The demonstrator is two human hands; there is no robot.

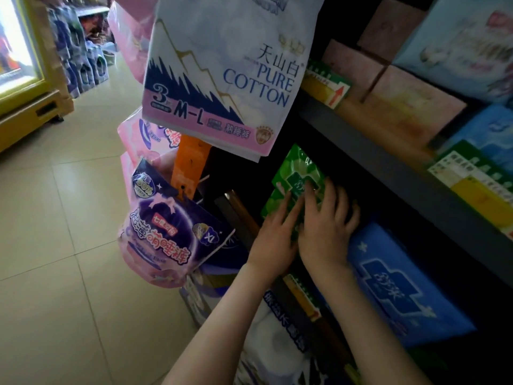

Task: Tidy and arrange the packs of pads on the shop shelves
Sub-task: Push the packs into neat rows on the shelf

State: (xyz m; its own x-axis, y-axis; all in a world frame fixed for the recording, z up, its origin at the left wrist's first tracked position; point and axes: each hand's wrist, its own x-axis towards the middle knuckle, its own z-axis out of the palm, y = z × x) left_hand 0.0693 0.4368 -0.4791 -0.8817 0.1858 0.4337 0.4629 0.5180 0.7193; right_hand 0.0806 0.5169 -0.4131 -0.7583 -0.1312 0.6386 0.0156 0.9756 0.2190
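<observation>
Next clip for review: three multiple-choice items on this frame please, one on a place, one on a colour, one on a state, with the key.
1. Where is the green plastic pack of pads?
A. inside the dark shelving, left of the blue plastic pack
B. on a counter
C. in a basket

2. What colour is the bottom band of the hanging white PURE COTTON pack?
A. yellow
B. pink
C. green

3. What are the left hand and right hand doing?
A. both hang free
B. only the left touches a pack
C. both lie on the green pack

Key: 1 A, it sits in the shelf opening beside the blue pack; 2 B, the strip printed M-L is pink; 3 C, fingers of both hands lie across its front.
</observation>
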